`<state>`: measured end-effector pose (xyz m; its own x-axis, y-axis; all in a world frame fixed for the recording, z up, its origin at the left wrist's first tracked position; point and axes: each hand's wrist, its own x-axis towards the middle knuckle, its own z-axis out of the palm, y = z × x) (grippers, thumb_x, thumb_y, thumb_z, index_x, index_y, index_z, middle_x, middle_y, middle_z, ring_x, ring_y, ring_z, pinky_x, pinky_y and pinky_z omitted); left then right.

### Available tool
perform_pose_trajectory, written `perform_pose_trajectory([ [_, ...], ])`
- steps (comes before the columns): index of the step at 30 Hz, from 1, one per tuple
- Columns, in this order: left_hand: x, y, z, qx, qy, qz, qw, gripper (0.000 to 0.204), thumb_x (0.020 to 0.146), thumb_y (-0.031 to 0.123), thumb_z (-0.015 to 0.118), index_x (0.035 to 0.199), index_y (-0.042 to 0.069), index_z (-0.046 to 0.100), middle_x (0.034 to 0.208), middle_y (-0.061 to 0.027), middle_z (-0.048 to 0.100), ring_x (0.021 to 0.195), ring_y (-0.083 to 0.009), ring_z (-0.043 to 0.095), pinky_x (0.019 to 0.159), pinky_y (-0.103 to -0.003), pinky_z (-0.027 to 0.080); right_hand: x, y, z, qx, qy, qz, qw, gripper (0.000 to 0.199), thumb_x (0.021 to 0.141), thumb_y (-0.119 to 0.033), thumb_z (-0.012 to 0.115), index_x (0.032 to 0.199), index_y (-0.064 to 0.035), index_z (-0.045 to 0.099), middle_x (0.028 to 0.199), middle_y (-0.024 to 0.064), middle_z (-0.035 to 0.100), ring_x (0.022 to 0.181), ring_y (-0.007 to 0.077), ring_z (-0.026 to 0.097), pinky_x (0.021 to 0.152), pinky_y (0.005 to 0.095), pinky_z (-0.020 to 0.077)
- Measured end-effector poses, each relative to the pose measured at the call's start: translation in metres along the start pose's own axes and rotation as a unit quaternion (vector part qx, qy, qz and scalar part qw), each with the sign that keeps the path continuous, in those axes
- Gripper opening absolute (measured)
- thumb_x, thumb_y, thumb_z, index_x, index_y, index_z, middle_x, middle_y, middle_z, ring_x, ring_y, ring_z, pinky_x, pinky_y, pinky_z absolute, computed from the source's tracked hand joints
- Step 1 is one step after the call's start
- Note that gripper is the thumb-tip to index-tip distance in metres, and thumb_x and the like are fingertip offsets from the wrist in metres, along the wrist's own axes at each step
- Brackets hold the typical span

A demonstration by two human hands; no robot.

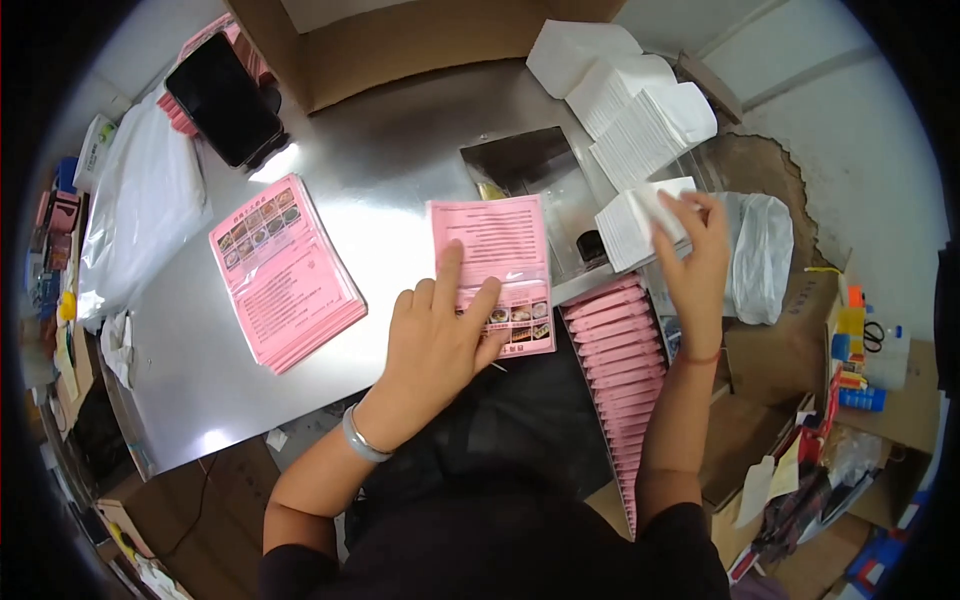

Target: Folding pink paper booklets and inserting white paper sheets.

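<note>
Left hand (435, 340) flat on pink leaflet (492, 270), right hand (695, 255) pinching white packet (640, 225), pink stack (285, 270) left.

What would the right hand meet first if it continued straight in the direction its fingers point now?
The right hand already touches the white folded stack. Further up, it would probably meet the larger white stacks, though depth is unclear.

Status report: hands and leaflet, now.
Left hand flat on pink leaflet. Right hand gripping white packet from stack. Nothing in the way.
</note>
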<state>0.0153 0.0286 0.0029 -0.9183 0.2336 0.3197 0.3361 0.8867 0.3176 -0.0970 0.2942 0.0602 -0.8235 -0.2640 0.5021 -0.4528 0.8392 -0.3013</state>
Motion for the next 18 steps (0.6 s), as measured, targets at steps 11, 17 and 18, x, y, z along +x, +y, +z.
perform_pose_trajectory([
  [11,0.026,0.006,-0.004,-0.225,0.006,0.026,0.974,0.073,0.070,-0.003,0.075,0.135,0.023,0.057,0.143,-0.0203,0.045,0.092,-0.0306,0.066,0.078,-0.035,0.055,-0.026,-0.090,0.088,-0.056,-0.190,-0.176,0.964,0.020,0.085,-0.017,0.059,0.099,-0.0059,0.068,0.090,0.0152,0.063,0.093,0.0330,0.063,0.099,0.0594,0.0394],
  [17,0.001,-0.001,-0.026,-0.174,0.029,-0.103,0.979,0.053,0.073,0.014,0.075,0.124,0.004,0.062,0.143,-0.0282,0.040,0.119,-0.0414,0.052,0.097,-0.053,0.042,0.006,-0.051,0.077,-0.039,-0.150,-0.047,0.987,0.021,0.091,-0.018,0.057,0.100,-0.0011,0.067,0.073,0.0182,0.062,0.073,0.0335,0.064,0.082,0.0416,0.0502],
  [18,-0.014,-0.028,-0.022,-0.041,0.070,-0.132,0.988,0.062,0.077,0.015,0.070,0.135,0.002,0.053,0.145,-0.0340,0.034,0.132,-0.0493,0.037,0.106,-0.060,0.030,-0.005,-0.059,0.060,0.014,-0.044,-0.002,0.999,0.020,0.091,-0.016,0.060,0.100,-0.0002,0.068,0.074,0.0164,0.062,0.073,0.0314,0.063,0.077,0.0401,0.0501],
])
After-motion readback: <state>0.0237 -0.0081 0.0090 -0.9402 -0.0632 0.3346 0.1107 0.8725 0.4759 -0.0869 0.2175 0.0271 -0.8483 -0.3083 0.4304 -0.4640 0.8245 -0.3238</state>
